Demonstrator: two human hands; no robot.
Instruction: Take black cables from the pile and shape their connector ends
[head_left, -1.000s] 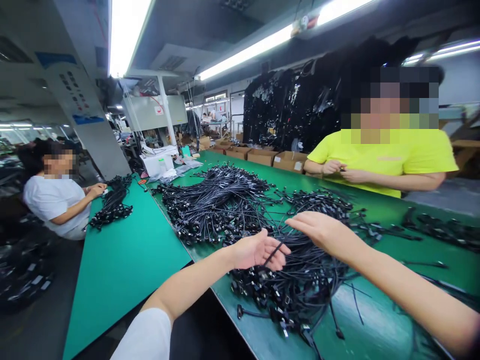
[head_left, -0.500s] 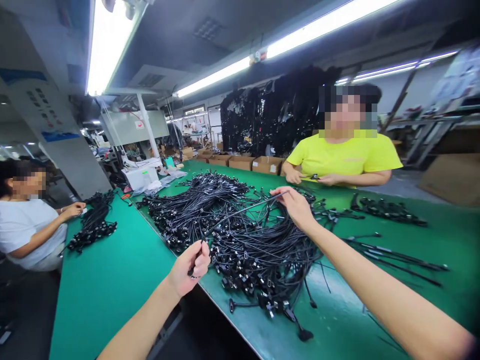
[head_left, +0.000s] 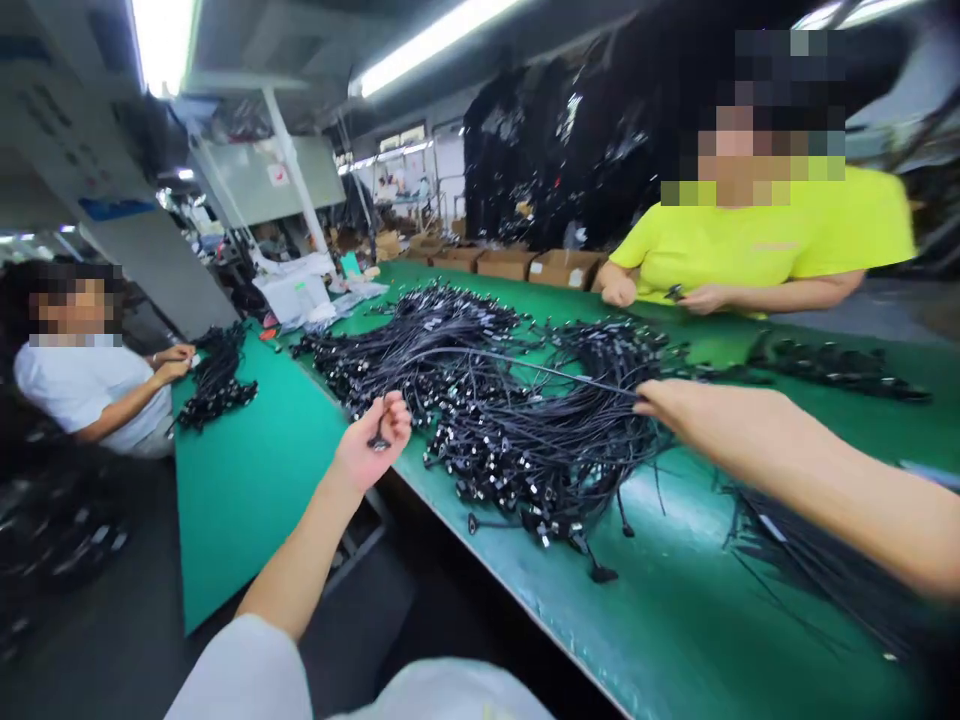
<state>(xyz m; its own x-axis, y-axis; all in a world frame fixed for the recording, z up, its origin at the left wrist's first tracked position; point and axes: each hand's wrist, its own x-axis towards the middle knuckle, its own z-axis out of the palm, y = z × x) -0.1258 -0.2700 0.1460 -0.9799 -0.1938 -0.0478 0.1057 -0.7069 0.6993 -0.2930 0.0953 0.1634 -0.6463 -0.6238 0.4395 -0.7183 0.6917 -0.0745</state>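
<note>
L hand (head_left: 377,440) palm up, fingers half curled, wrist bent back. R hand (head_left: 675,405) out front, palm down, fingers bunched together. R arm (head_left: 817,480) stretched far across view, L forearm (head_left: 300,560) angled up from white sleeve (head_left: 240,670).

Above you: fluorescent tube lights (head_left: 431,48) along a dark ceiling.
Ahead of you: cardboard boxes (head_left: 510,264) in a row, windows (head_left: 401,140) far off.
To your left: a square pillar (head_left: 161,255).
Below you: a dark floor (head_left: 360,610).
</note>
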